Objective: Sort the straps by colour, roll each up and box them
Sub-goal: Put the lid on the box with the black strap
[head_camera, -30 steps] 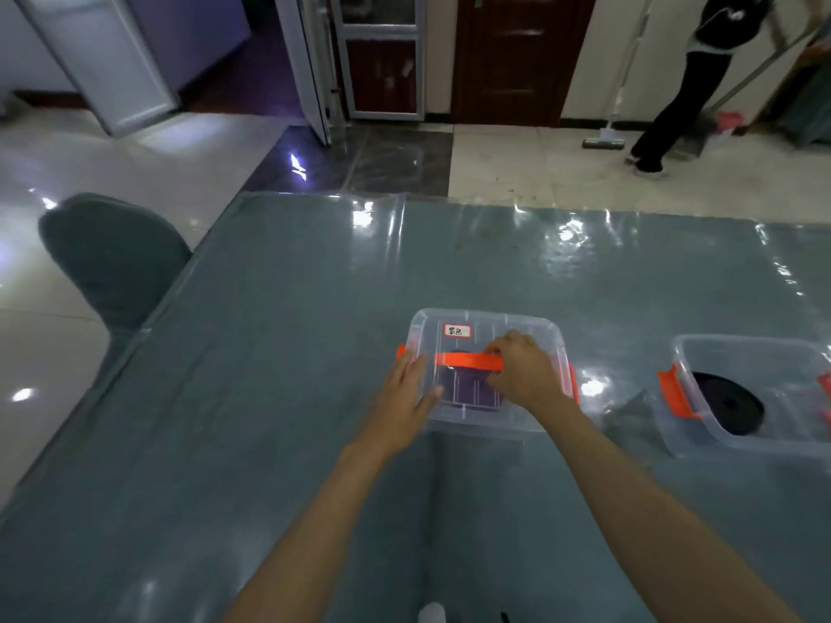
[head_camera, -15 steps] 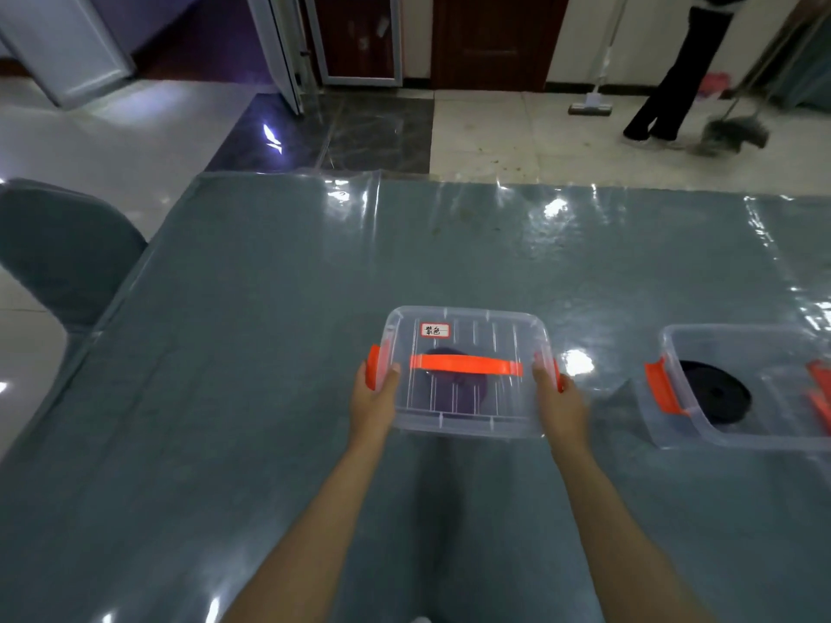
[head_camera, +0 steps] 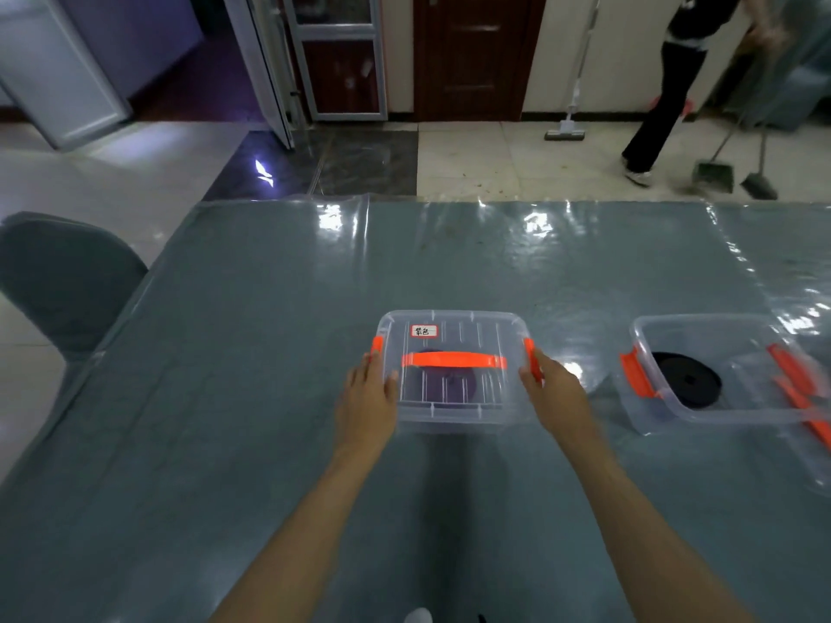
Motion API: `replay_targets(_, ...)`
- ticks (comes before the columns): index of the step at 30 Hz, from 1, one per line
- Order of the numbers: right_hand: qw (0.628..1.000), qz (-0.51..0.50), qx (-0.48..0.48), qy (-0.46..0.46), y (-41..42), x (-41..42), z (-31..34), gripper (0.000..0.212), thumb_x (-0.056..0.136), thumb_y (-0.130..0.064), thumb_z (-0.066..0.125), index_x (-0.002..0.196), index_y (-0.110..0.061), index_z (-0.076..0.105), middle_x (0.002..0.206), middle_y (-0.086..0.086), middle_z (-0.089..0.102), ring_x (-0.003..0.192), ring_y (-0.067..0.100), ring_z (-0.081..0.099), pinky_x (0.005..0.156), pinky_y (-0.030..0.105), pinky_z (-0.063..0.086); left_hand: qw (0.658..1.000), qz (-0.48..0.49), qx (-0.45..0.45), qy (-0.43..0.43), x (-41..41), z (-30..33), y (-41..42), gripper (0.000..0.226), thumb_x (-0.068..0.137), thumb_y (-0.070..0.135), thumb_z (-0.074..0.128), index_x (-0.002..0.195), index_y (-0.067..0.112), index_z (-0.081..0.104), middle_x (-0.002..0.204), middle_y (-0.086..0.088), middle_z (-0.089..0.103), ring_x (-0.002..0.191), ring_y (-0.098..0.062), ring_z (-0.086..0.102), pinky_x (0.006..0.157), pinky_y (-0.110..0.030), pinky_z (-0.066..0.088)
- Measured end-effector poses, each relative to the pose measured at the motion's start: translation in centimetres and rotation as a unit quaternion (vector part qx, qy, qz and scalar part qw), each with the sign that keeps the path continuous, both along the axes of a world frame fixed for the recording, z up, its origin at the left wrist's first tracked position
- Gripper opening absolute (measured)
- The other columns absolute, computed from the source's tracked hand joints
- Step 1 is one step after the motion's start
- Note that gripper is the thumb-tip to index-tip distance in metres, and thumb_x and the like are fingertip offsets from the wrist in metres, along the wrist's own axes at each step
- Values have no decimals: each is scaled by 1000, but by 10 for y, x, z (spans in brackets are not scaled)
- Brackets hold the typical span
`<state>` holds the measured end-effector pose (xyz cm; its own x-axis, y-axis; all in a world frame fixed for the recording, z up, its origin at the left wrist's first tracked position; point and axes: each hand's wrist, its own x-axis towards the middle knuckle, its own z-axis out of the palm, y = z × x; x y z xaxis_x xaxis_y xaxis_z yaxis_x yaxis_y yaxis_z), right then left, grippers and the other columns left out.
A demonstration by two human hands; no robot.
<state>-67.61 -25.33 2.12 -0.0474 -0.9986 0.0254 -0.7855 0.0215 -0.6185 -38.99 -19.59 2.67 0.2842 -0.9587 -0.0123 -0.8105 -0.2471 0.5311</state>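
Straps are already boxed: a purple roll (head_camera: 443,384) lies under the lidded box (head_camera: 452,370) at table centre, a black roll (head_camera: 685,385) in the open box (head_camera: 719,370) to the right. Left hand (head_camera: 366,404) and right hand (head_camera: 555,397) press its 2 sides near the orange latches (head_camera: 530,359), fingers nearly straight. Thin plastic looks light, slippery; gripping the ends seems safest.

Dark purple roll (head_camera: 443,385) inside the lidded clear plastic box (head_camera: 452,413): blurred through ribbed lid, shape unclear. White label (head_camera: 423,331) writing too small to read. Open clear plastic box with black roll (head_camera: 737,409) at right: far side cut by frame edge, orange parts (head_camera: 798,395) blurred. Sweeping person (head_camera: 670,83) cut at top.
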Motion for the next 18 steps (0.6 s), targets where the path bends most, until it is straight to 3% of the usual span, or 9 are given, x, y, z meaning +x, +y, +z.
replay_targets(2,999,21,18,30,15,-17,7,41,105,-35,60,143,-18,61,124,12,71,110,30,68,95,42,54,992,-32,20,-120,-6,9,19,54,111,42,39,162,23,36,166,-8,37,152,-33,34,121,-52,34)
replay_targets(3,999,17,14,35,26,-25,9,40,104,-34,62,140,-16,64,127,13,70,115,33,67,98,43,53,988,-39,12,-146,-13,14,29,52,110,41,44,158,22,42,167,-10,35,155,-34,30,123,-54,29)
replay_targets(5,998,19,8,61,52,-39,15,35,102,-30,65,135,-16,67,125,11,71,113,33,68,96,43,53,986,-60,-22,-155,-33,21,52,46,106,33,57,149,17,56,166,-13,39,156,-36,31,124,-56,28)
replay_targets(8,991,37,15,126,89,-63,20,29,98,-22,68,126,-17,71,122,7,72,110,33,69,89,42,55,980,-120,-14,-156,-73,24,76,44,104,25,58,146,15,59,164,-13,42,154,-34,35,126,-52,27)
replay_targets(9,989,38,19,144,98,-72,21,27,97,-22,69,123,-16,73,122,5,72,108,33,69,86,42,55,979,-140,-12,-147,-87,26,81,43,101,22,63,143,12,62,158,-15,49,149,-35,44,123,-52,33)
replay_targets(11,984,29,37,171,111,-93,24,26,97,-23,69,121,-16,74,121,4,71,109,33,68,83,42,55,972,-181,-55,-136,-118,29,84,36,84,12,82,118,7,76,130,-18,70,121,-39,67,103,-52,54)
replay_targets(12,982,22,48,181,115,-105,25,26,97,-24,67,121,-17,74,122,3,71,111,31,68,85,42,55,966,-198,-80,-145,-134,30,83,33,74,9,87,106,7,78,117,-17,74,108,-38,73,91,-50,60)
replay_targets(14,980,6,57,188,120,-134,26,26,98,-25,65,122,-20,74,124,1,71,114,29,67,87,40,54,958,-226,-88,-155,-167,34,79,29,69,8,89,96,9,78,106,-14,75,99,-35,74,83,-47,62)
replay_targets(18,980,-11,63,190,119,-203,21,24,98,-26,65,119,-21,75,119,2,72,111,28,68,84,39,54,953,-256,-31,-162,-240,32,62,27,91,20,67,117,14,72,129,-10,68,124,-33,63,102,-46,51)
